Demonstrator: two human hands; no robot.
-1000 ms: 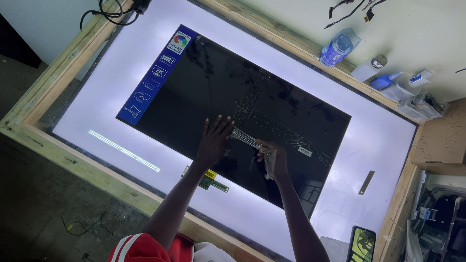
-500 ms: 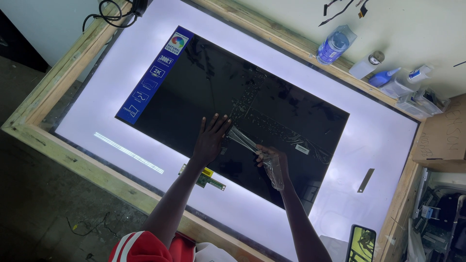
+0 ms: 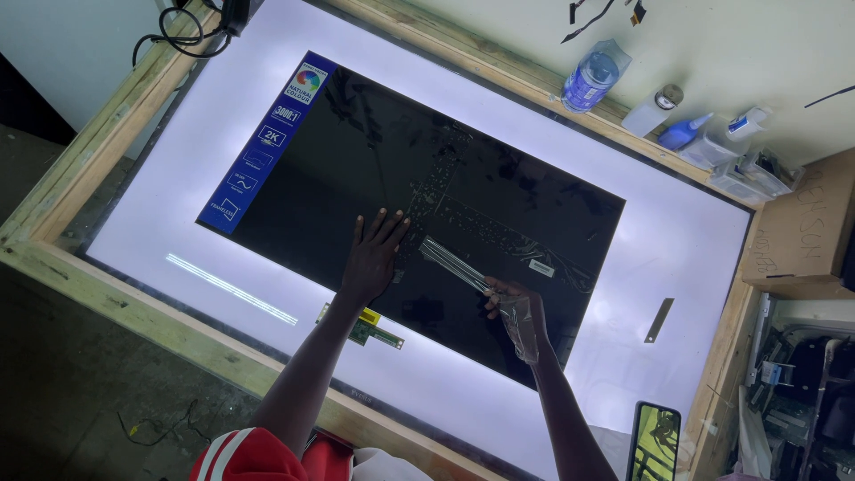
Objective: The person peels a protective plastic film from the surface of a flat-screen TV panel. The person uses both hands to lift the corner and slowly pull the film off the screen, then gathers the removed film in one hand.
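Note:
A large black display panel (image 3: 374, 169) lies flat on a glowing white light table (image 3: 677, 240) in a wooden frame. A blue label strip (image 3: 267, 142) runs along the panel's left edge. My left hand (image 3: 374, 254) presses flat on the panel with fingers spread. My right hand (image 3: 515, 307) grips a strip of clear plastic film (image 3: 454, 264) that stretches from the panel surface up to my fingers, with more film bunched over the hand. A small green circuit board (image 3: 370, 328) juts out from the panel's near edge.
A plastic water bottle (image 3: 592, 76), a small white bottle (image 3: 653, 109), a blue-tipped bottle (image 3: 684, 134) and clear containers (image 3: 744, 174) stand along the far ledge. A thin metal blade (image 3: 660, 320) lies on the table at right. A phone (image 3: 655, 441) sits on the near right frame. Cables (image 3: 191, 31) coil at top left.
My right hand has pulled the clear film a little toward me and to the right. My left hand stays pressed on the panel.

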